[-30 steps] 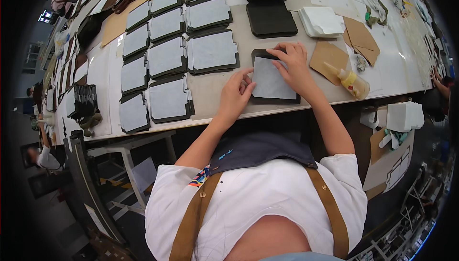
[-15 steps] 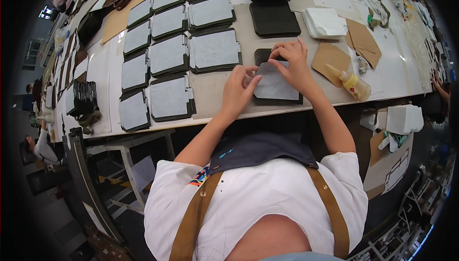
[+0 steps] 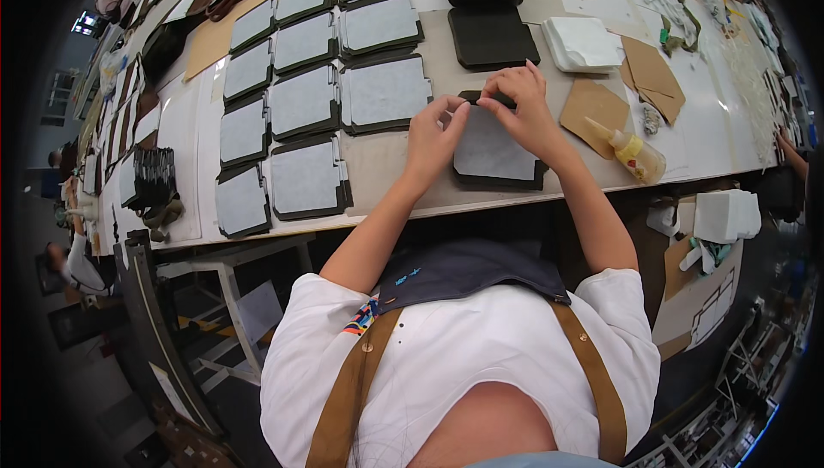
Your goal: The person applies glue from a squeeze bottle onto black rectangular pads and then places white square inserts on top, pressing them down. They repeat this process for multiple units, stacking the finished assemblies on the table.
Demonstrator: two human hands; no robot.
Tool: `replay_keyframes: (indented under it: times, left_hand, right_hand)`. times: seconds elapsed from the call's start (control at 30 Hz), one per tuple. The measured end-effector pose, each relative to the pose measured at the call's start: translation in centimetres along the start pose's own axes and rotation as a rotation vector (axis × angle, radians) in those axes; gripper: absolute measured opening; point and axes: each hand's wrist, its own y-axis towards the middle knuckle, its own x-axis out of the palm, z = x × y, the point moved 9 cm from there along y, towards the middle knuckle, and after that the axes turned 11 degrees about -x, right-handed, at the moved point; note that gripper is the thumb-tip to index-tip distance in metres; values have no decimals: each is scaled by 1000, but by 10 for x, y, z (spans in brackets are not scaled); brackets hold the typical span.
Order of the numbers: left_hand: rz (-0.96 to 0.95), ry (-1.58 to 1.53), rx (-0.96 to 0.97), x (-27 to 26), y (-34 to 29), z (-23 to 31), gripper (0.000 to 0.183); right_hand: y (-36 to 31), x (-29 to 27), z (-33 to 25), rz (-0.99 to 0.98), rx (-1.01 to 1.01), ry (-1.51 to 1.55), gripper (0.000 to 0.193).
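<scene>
A dark panel (image 3: pixel 499 178) lies on the long worktable (image 3: pixel 386 172) in front of me, with a grey sheet (image 3: pixel 491 152) on top of it. My left hand (image 3: pixel 434 133) rests on the sheet's left side, its fingertips pinching the far edge. My right hand (image 3: pixel 519 108) covers the far right corner, fingers pressed down on the same edge. The two hands nearly meet at the top of the sheet.
Several finished grey-faced panels (image 3: pixel 326 99) lie in rows to the left. Stacked black panels (image 3: pixel 491 37) and a white stack (image 3: pixel 585 43) sit beyond. A glue bottle (image 3: pixel 633 150) lies on brown card (image 3: pixel 594 112) to the right. Another person's hand (image 3: pixel 785 144) shows at the far right.
Both hands have slid from the panel's middle toward its far edge, and now meet there with fingertips pinching the sheet's top.
</scene>
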Motion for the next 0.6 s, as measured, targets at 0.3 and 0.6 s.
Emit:
replay_keyframes:
  times: [0.3,0.6]
  left_hand:
    - [-121,39,-77,5,0,-20,28]
    - [66,187,31,-73,-34,19,20]
  right_hand:
    - [-5,-6,12,122,24,20,5]
    - [-46,-42,27,202,115,-119,11]
